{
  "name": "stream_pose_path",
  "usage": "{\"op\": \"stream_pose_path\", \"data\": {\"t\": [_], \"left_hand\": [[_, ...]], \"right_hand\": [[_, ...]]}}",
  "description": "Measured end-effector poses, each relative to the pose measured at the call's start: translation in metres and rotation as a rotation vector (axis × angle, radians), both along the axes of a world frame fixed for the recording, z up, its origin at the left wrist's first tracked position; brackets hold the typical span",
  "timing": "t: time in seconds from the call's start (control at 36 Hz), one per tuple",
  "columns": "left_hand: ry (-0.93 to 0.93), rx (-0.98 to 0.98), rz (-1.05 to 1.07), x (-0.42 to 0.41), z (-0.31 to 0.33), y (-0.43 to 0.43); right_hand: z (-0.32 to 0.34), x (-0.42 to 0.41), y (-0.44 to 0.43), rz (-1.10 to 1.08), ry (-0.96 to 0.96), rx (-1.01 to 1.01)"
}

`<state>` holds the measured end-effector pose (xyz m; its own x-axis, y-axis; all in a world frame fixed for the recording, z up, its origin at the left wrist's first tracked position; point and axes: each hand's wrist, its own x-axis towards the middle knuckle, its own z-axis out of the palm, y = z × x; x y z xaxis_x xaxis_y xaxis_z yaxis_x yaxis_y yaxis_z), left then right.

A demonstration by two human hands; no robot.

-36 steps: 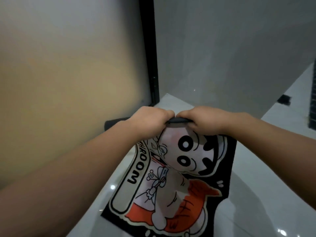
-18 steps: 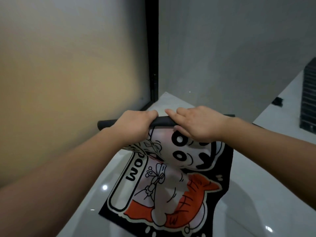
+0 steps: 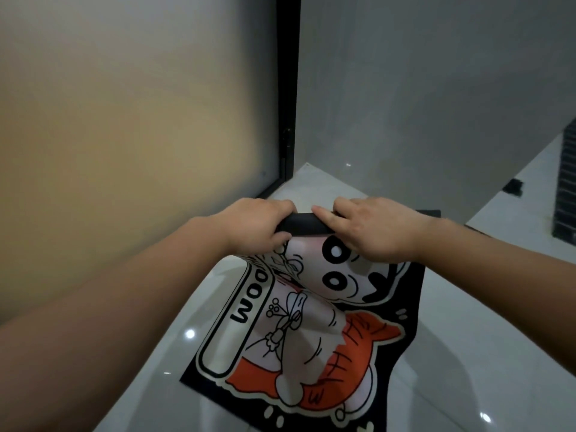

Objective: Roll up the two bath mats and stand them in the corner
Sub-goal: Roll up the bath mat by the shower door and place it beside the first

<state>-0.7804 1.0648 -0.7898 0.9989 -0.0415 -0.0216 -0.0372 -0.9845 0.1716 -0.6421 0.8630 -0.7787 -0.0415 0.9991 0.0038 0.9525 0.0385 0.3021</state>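
Black roll (image 3: 304,225) of cartoon mat (image 3: 311,325) lying mid-frame, left hand (image 3: 258,226) gripping it, right hand (image 3: 371,229) pressing fingers over it, white floor (image 3: 467,353) gleaming below.

Left grip (image 3: 260,226) and right grip (image 3: 378,232) sit side by side on the mat's roll (image 3: 304,224); the flat mat (image 3: 311,332) lies on the floor (image 3: 467,369) below them.

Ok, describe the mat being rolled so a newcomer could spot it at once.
Start at the black door frame in the corner; on the glossy white floor below it lies the bath mat. Both hands grip its black rolled far end. It alone carries an orange-and-cream cartoon print.
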Motion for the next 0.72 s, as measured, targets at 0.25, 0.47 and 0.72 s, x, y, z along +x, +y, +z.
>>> {"op": "stream_pose_path", "data": {"t": [0.25, 0.47, 0.72], "left_hand": [[0.056, -0.14, 0.102, 0.0, 0.004, 0.0], [0.053, -0.077, 0.136, 0.0, -0.004, -0.005], [0.059, -0.103, 0.037, -0.003, -0.001, -0.007]], "right_hand": [[0.008, -0.005, 0.002, -0.17, 0.26, 0.033], [0.005, -0.007, 0.006, -0.287, 0.192, -0.052], [0.002, -0.014, -0.004, -0.152, 0.062, 0.021]]}}
